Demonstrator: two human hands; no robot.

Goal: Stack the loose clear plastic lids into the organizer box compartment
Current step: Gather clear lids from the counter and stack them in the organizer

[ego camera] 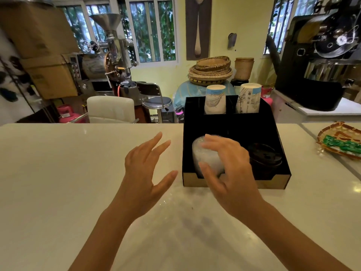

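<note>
Now your right hand grasps the stack of clear lids in the organizer box's front-left compartment, while your left hand, at its nine o'clock, hovers released above the surface.

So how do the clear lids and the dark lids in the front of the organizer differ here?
The clear lids sit in the front left compartment of the organizer box; the dark lids sit in the front right one. The clear ones look frosted white, the dark ones nearly black. The right hand grips the clear stack; nothing touches the dark stack. Both are domed stacks.
</note>
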